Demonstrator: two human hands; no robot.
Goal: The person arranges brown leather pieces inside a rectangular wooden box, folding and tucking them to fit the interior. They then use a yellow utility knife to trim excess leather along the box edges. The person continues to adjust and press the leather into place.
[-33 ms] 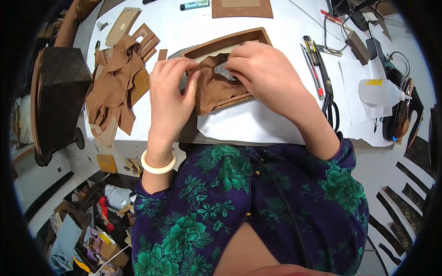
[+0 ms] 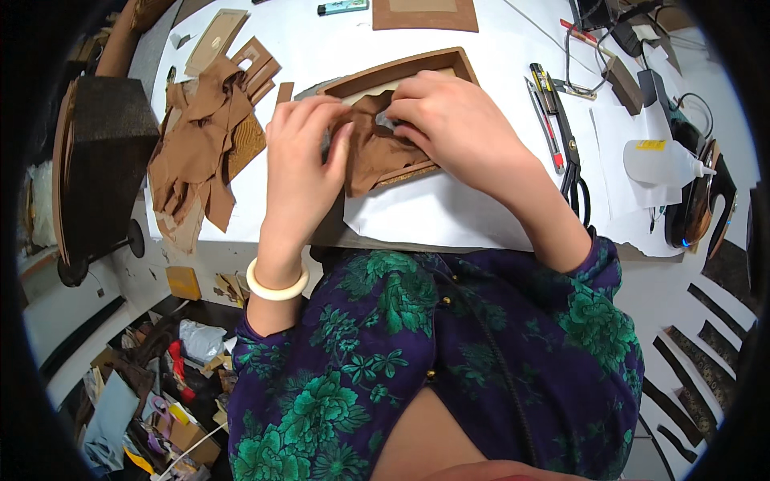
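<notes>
A shallow brown box frame (image 2: pixel 401 72) lies on white paper on the table in front of me. A piece of brown fabric (image 2: pixel 377 160) is draped over its near edge. My left hand (image 2: pixel 301 160), with a pale bangle on the wrist, pinches the fabric at its left side. My right hand (image 2: pixel 449 120) presses and grips the fabric over the frame, fingers curled. Both hands touch the same piece.
A heap of brown fabric and card scraps (image 2: pixel 200 152) lies at the left. Black scissors (image 2: pixel 573 172) and a red-handled knife (image 2: pixel 549 120) lie at the right, beside a white glue bottle (image 2: pixel 662 160). A dark box (image 2: pixel 104 160) stands far left. A brown board (image 2: pixel 425 14) lies at the back.
</notes>
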